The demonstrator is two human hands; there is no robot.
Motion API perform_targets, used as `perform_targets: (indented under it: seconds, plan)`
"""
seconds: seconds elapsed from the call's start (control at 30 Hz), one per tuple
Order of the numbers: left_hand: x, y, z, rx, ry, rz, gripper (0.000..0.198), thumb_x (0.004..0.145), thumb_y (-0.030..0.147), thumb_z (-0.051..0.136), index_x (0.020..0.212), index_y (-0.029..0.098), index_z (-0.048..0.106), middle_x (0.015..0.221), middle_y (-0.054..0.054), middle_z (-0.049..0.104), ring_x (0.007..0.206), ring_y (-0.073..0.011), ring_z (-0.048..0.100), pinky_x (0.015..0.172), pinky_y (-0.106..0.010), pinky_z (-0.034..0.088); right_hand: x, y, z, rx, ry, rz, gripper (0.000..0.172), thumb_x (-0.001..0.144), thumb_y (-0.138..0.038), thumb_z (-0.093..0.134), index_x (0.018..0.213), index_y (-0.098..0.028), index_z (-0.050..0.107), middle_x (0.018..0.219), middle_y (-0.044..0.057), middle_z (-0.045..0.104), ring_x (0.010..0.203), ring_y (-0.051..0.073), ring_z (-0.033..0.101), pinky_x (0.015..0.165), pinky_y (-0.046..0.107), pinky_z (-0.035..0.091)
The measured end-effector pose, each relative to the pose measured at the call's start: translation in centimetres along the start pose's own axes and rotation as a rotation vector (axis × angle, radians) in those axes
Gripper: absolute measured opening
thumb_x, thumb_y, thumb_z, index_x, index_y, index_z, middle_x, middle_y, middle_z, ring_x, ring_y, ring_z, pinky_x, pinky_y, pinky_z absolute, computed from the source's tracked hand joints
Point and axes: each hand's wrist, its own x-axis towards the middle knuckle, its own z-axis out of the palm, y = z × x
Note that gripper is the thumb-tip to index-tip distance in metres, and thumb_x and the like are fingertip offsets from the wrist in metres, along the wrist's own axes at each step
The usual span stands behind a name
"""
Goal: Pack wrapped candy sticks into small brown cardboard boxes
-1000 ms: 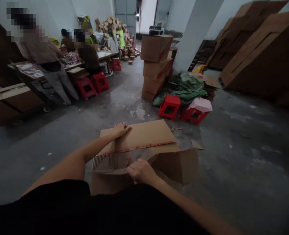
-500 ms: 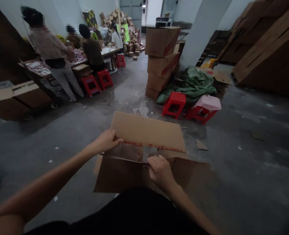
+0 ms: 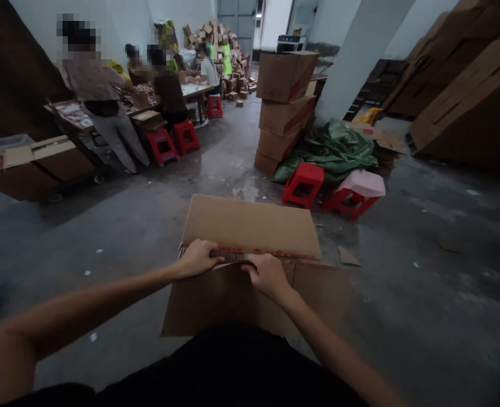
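A large cardboard box [image 3: 216, 299] stands right in front of my body. Its far flap [image 3: 250, 223] points outward and has red print along its lower edge. My left hand [image 3: 199, 258] has its fingers curled over the box's near upper edge, left of the middle. Close beside it, my right hand [image 3: 267, 275] grips the same edge with bent fingers. Between the two hands only a narrow strip of the box's opening shows, with corrugated ridges in it. What lies deeper inside is hidden.
Red stools [image 3: 303, 183] and a green tarp [image 3: 339, 147] lie ahead, beside stacked cartons [image 3: 286, 116]. Several people work at a long table [image 3: 194, 89] at the far left. A trolley with open boxes [image 3: 63, 164] stands left. A cardboard scrap [image 3: 349, 257] is on the floor.
My left hand has moved from the far flap's left side onto the near edge, close to my right hand. The near edge has shifted toward the far flap, narrowing the opening.
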Motion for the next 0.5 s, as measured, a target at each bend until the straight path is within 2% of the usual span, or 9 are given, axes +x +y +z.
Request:
perform_targets:
  seconds: [0.07, 0.1, 0.13, 0.2, 0.27, 0.3, 0.33, 0.4, 0.5]
  plan:
    - [-0.6, 1.0, 0.1, -0.023, 0.082, 0.063, 0.023, 0.087, 0.039, 0.06, 0.084, 0.02, 0.073, 0.082, -0.003, 0.074, 0.079, -0.0205, 0.066, 0.067, -0.029, 0.039, 0.5, 1.2, -1.2, 0.128, -0.095, 0.059, 0.014, 0.089, -0.028, 0.061, 0.081, -0.018, 0.067, 0.071, 0.0, 0.066, 0.068, 0.014, 0.056, 0.063, 0.027, 0.03]
    - [-0.8, 1.5, 0.1, -0.017, 0.109, 0.088, 0.023, 0.087, 0.038, 0.059, 0.084, 0.02, 0.073, 0.082, -0.003, 0.074, 0.08, -0.0207, 0.066, 0.07, -0.03, 0.04, 0.8, 1.4, -2.0, 0.18, -0.089, 0.049, 0.014, 0.087, -0.03, 0.064, 0.081, -0.019, 0.067, 0.073, 0.0, 0.066, 0.07, 0.014, 0.057, 0.066, 0.026, 0.033]
    - [-0.8, 1.9, 0.1, -0.006, 0.127, 0.111, 0.023, 0.088, 0.038, 0.059, 0.085, 0.02, 0.073, 0.083, -0.004, 0.074, 0.082, -0.0212, 0.066, 0.074, -0.031, 0.041, 1.3, 1.4, -2.8, 0.211, -0.036, 0.002, 0.015, 0.086, -0.033, 0.066, 0.082, -0.018, 0.068, 0.079, 0.001, 0.067, 0.077, 0.015, 0.059, 0.072, 0.027, 0.037]
    - [-0.6, 2.8, 0.2, 0.013, 0.147, 0.153, 0.023, 0.089, 0.035, 0.057, 0.09, 0.02, 0.074, 0.087, -0.004, 0.075, 0.083, -0.0222, 0.066, 0.08, -0.035, 0.041, 2.8, 0.3, -4.4, 0.195, 0.181, -0.161, 0.022, 0.086, -0.038, 0.067, 0.096, -0.018, 0.068, 0.106, 0.006, 0.067, 0.104, 0.019, 0.058, 0.093, 0.032, 0.038]
    - [-0.2, 3.8, 0.4, 0.004, 0.167, 0.214, 0.022, 0.089, 0.031, 0.056, 0.097, 0.021, 0.074, 0.092, -0.005, 0.075, 0.085, -0.0234, 0.067, 0.085, -0.039, 0.041, 5.3, -1.6, -5.7, 0.088, 0.385, -0.329, 0.041, 0.09, -0.044, 0.061, 0.122, -0.018, 0.062, 0.137, 0.01, 0.053, 0.132, 0.023, 0.042, 0.111, 0.039, 0.026]
    - [0.0, 4.4, 0.5, -0.006, 0.184, 0.26, 0.022, 0.089, 0.029, 0.056, 0.1, 0.021, 0.073, 0.096, -0.005, 0.075, 0.088, -0.0242, 0.067, 0.086, -0.04, 0.041, 6.8, -2.5, -6.1, 0.02, 0.427, -0.395, 0.049, 0.093, -0.046, 0.056, 0.133, -0.018, 0.054, 0.147, 0.011, 0.043, 0.14, 0.024, 0.032, 0.116, 0.042, 0.02]
    - [0.0, 5.2, 0.6, -0.015, 0.208, 0.306, 0.022, 0.087, 0.027, 0.056, 0.1, 0.021, 0.073, 0.098, -0.005, 0.075, 0.091, -0.0247, 0.067, 0.086, -0.04, 0.042, 8.4, -3.2, -6.2, -0.056, 0.427, -0.45, 0.053, 0.095, -0.048, 0.052, 0.139, -0.017, 0.049, 0.152, 0.01, 0.037, 0.145, 0.024, 0.023, 0.119, 0.044, 0.013]
    - [-0.6, 6.9, 0.8, -0.022, 0.276, 0.386, 0.017, 0.085, 0.022, 0.057, 0.091, 0.018, 0.072, 0.093, -0.007, 0.074, 0.088, -0.0236, 0.067, 0.08, -0.037, 0.044, 11.4, -3.7, -5.6, -0.192, 0.369, -0.516, 0.051, 0.098, -0.05, 0.045, 0.137, -0.018, 0.051, 0.153, 0.009, 0.036, 0.148, 0.026, 0.014, 0.121, 0.048, 0.004]
    - [-2.9, 9.4, 1.4, -0.007, 0.341, 0.644, 0.014, 0.085, 0.022, 0.056, 0.073, 0.019, 0.063, 0.07, -0.002, 0.068, 0.065, -0.0176, 0.061, 0.064, -0.033, 0.038, 14.3, -1.4, -3.3, -0.294, 0.248, -0.496, 0.043, 0.1, -0.045, 0.042, 0.125, -0.015, 0.059, 0.147, 0.01, 0.044, 0.147, 0.029, 0.015, 0.121, 0.051, 0.005]
